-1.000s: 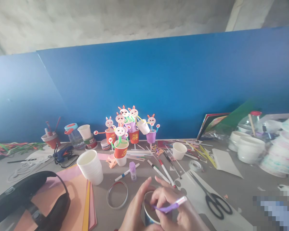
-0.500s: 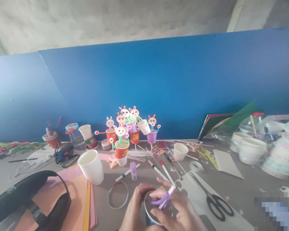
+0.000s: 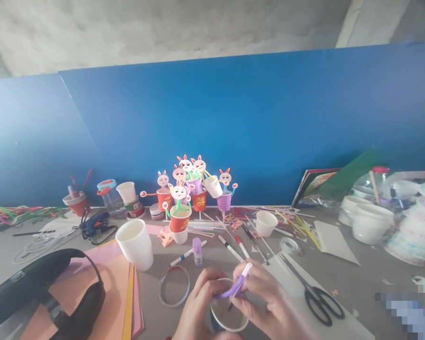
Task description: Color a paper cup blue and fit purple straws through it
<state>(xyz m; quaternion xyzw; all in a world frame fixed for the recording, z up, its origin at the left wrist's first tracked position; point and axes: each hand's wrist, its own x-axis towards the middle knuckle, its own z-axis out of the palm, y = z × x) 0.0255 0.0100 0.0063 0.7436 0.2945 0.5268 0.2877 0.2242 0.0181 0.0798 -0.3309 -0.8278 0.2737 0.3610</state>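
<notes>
My left hand (image 3: 198, 304) is wrapped around the left side of a paper cup (image 3: 225, 312) at the bottom centre, its mouth facing up. Over the cup's rim my right hand (image 3: 267, 295) pinches a bent purple strip (image 3: 238, 285) with a whitish end sticking up. Part of the strip reaches left to my left fingers at the rim; whether they grip it too, I cannot tell. The cup's lower part is hidden. A tape roll (image 3: 174, 286) lies left of the hands, and a purple-capped bottle (image 3: 197, 252) stands just beyond them.
Cup figures with rabbit faces (image 3: 180, 191) stand at the back. Black-handled scissors (image 3: 324, 304) lie on white paper at right. To the left are stacked white cups (image 3: 134, 245), coloured paper (image 3: 115, 288) and a black headset-like object (image 3: 74, 302). Markers (image 3: 230, 248) lie ahead.
My right hand has drawn back to the right and slightly up with the purple strip, showing more of the cup's inside. My left hand stays around the cup.
</notes>
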